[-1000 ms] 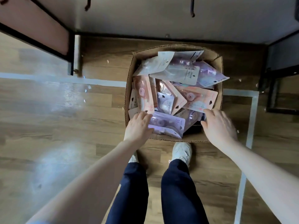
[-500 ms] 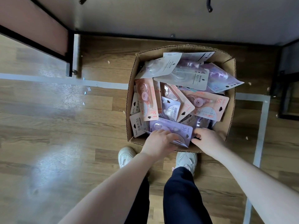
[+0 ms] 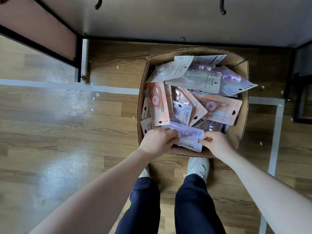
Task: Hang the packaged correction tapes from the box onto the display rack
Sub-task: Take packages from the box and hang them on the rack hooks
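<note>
Two hooks show at the top, a left hook point(image 3: 97, 5) and a right hook point(image 3: 223, 10), and both look bare, so as far as this view shows nothing has been hung and nearly the whole job is left. Only the ends of the hooks are in view; the rest of the rack is out of sight. On the floor point(image 3: 59, 132) stands the box point(image 3: 244, 119), heaped with packs in pink, grey and lilac. My guess is that this is the very first pick. The left hand point(image 3: 157, 142) is curled over the left end of the lilac pack point(image 3: 190, 134) lying at the near edge of the box, fingers bent on it. The right hand point(image 3: 217, 143) pinches the same pack at its right end, by the hang hole. The pack lies between both hands, touching each, and rests on the heap, not yet lifted clear.
</note>
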The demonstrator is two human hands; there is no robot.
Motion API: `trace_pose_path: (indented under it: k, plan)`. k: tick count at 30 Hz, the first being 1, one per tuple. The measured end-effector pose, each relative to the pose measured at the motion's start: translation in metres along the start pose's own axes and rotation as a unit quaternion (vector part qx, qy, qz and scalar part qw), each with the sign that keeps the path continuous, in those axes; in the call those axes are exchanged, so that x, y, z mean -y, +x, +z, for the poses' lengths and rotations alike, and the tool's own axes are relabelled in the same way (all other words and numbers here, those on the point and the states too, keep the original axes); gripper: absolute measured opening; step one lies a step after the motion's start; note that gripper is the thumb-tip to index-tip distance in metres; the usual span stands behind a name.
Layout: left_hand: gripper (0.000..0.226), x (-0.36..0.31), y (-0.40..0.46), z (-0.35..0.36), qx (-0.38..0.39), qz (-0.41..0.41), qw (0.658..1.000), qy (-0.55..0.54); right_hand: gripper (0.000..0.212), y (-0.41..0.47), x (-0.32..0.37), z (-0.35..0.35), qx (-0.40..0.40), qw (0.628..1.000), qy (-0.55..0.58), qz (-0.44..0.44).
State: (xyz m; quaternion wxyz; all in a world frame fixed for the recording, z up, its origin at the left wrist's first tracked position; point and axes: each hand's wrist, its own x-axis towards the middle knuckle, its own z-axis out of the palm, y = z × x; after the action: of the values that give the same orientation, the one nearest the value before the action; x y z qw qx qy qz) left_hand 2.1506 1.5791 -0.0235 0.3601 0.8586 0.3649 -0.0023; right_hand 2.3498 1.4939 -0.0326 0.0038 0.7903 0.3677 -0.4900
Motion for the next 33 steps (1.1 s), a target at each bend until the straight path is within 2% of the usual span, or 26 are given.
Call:
trace_pose_path:
  k: [4, 9, 12, 15, 18, 20, 21, 27, 33]
  plan:
    - [0.036, 0.008, -0.001, -0.013, -0.022, -0.026, 0.999, 0.000, 0.018, -0.002, 0.000, 0.000, 0.003, 1.000, -0.012, 0.001]
    - [0.019, 0.011, -0.005, -0.015, -0.011, -0.008, 1.000, 0.005, 0.021, -0.003, -0.003, 0.000, -0.007, 1.000, -0.005, 0.005]
    - [0.017, 0.007, -0.003, -0.021, -0.008, -0.011, 1.000, -0.012, 0.021, -0.005, -0.001, -0.005, -0.029, 0.999, 0.039, 0.005]
    - [0.023, 0.002, 0.002, -0.036, -0.030, -0.085, 0.993, -0.077, 0.017, -0.012, 0.005, -0.020, -0.085, 0.992, 0.090, 0.002]
    - [0.012, -0.010, 0.014, -0.062, -0.043, -0.181, 0.970, -0.158, 0.018, -0.021, 0.012, -0.045, -0.131, 0.984, 0.121, -0.003]
    - [0.011, -0.020, 0.022, -0.084, -0.049, -0.216, 0.957, -0.186, 0.007, -0.028, 0.018, -0.065, -0.146, 0.982, 0.123, 0.000]
    - [0.010, -0.026, 0.025, -0.096, -0.052, -0.219, 0.955, -0.193, 0.007, -0.033, 0.022, -0.076, -0.153, 0.981, 0.116, -0.001]
    - [0.015, -0.074, 0.038, -0.184, -0.034, -0.173, 0.971, -0.163, 0.014, -0.078, 0.069, -0.152, -0.216, 0.975, 0.033, -0.031]
    - [0.017, -0.135, 0.038, -0.284, -0.075, -0.109, 0.986, -0.101, 0.011, -0.152, 0.131, -0.230, -0.264, 0.962, -0.029, -0.066]
